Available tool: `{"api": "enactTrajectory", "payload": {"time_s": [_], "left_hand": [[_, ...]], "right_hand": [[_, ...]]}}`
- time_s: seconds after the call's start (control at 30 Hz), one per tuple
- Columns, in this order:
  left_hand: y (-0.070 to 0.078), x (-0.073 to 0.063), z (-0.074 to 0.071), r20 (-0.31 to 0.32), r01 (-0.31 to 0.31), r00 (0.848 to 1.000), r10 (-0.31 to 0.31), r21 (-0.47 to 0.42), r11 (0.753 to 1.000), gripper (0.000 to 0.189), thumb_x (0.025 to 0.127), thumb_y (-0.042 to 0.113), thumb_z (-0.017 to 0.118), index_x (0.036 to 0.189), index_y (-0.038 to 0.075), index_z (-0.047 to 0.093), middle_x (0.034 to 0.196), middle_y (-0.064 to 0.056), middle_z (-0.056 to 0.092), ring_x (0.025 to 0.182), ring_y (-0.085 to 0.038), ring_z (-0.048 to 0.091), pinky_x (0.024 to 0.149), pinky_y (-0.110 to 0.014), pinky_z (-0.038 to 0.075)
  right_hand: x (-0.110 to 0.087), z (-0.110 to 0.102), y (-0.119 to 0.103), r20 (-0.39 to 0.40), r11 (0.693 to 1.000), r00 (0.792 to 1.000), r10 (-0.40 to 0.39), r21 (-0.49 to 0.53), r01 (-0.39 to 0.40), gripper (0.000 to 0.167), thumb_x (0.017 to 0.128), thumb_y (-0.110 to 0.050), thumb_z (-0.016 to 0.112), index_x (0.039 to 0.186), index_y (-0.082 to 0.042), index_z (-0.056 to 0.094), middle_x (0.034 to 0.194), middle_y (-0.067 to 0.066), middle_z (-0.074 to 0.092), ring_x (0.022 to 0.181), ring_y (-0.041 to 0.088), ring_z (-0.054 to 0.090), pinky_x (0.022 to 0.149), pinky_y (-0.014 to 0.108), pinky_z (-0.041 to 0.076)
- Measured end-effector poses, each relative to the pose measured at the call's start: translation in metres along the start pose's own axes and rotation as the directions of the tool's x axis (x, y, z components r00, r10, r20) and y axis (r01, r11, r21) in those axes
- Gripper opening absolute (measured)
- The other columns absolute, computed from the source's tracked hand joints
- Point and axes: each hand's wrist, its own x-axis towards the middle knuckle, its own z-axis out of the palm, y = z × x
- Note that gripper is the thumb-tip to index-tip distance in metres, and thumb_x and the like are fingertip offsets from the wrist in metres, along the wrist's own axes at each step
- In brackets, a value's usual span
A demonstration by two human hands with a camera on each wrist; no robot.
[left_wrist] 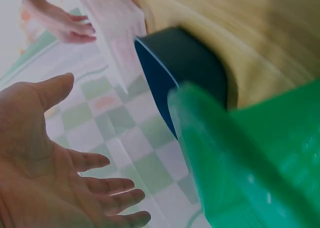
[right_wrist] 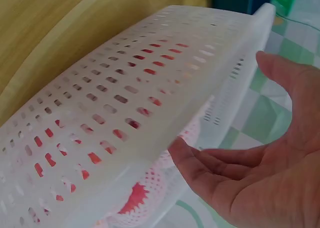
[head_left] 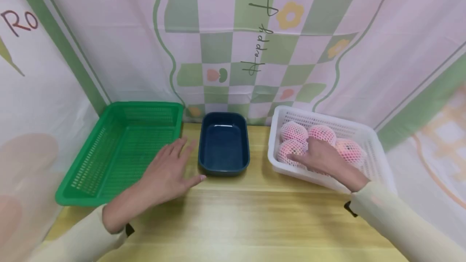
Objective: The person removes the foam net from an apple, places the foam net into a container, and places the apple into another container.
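A white perforated basket [head_left: 376,153] stands at the right and holds several round, reddish fruits [head_left: 350,151] in pink foam nets. My right hand [head_left: 322,157] reaches over this basket, thumb apart from the slightly bent fingers. In the right wrist view, the fingertips [right_wrist: 182,150] are just above the netted fruits, and nothing is gripped; contact cannot be told. My left hand [head_left: 165,173] hovers palm down, fingers spread and holding nothing, by the right side of the green basket [head_left: 134,144]. Just beyond its thumb sits a dark blue rectangular dish [head_left: 223,144].
All three containers stand on a light wooden table [head_left: 233,217], along its back edge. Behind them hangs a green-and-white checked cloth [head_left: 218,47], and patterned cloth also flanks both sides. The green basket and blue dish have nothing visible inside.
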Motion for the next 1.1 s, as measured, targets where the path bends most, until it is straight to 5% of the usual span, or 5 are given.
{"api": "enactTrajectory", "payload": {"time_s": [0.1,0.17,0.5,0.8,1.1], "left_hand": [[0.007,-0.005,0.006,-0.011,-0.025,1.000,0.025,-0.025,0.999,0.097,0.093,0.057,0.075,0.165,0.007,0.033,0.168,-0.027,0.030,0.151,-0.050,0.036,0.124,-0.065,0.028],[0.011,-0.009,0.010,-0.008,-0.031,0.999,0.031,-0.036,0.999,0.096,0.094,0.057,0.075,0.165,0.008,0.034,0.168,-0.026,0.032,0.150,-0.050,0.037,0.124,-0.065,0.029],[0.028,-0.030,0.036,0.032,-0.043,0.998,0.046,-0.110,0.993,0.093,0.094,0.058,0.074,0.164,0.009,0.037,0.168,-0.022,0.035,0.148,-0.048,0.042,0.120,-0.064,0.035],[0.029,-0.044,0.061,0.045,-0.034,0.998,0.043,-0.190,0.981,0.090,0.093,0.053,0.077,0.161,0.006,0.041,0.164,-0.025,0.040,0.146,-0.047,0.043,0.118,-0.064,0.038],[0.023,-0.051,0.074,0.070,0.019,0.998,0.002,-0.294,0.956,0.087,0.095,0.051,0.076,0.162,0.008,0.040,0.164,-0.027,0.039,0.147,-0.050,0.042,0.118,-0.066,0.037]], "right_hand": [[0.005,0.004,-0.001,0.041,0.999,0.998,0.040,0.002,-0.040,0.067,0.093,-0.067,0.068,0.076,-0.004,0.055,0.064,0.002,0.050,0.055,0.016,0.046,0.050,0.030,0.040],[0.010,0.009,-0.003,0.072,0.999,0.996,0.052,-0.015,-0.052,0.065,0.093,-0.069,0.066,0.067,-0.013,0.047,0.062,-0.001,0.045,0.055,0.015,0.042,0.051,0.030,0.037],[0.030,0.021,-0.006,0.159,0.996,0.984,0.078,-0.056,-0.070,0.071,0.093,-0.077,0.058,0.080,-0.007,0.065,0.074,0.008,0.063,0.062,0.022,0.062,0.055,0.033,0.049],[0.068,0.051,0.023,0.064,0.990,0.993,0.094,-0.115,-0.087,0.074,0.078,-0.087,0.063,0.069,-0.013,0.064,0.071,0.006,0.064,0.065,0.025,0.060,0.058,0.040,0.050],[0.033,0.022,-0.002,0.117,0.995,0.989,0.090,0.024,-0.093,0.050,0.088,-0.056,0.075,0.068,-0.015,0.054,0.069,0.005,0.058,0.061,0.020,0.055,0.054,0.031,0.046]]}}
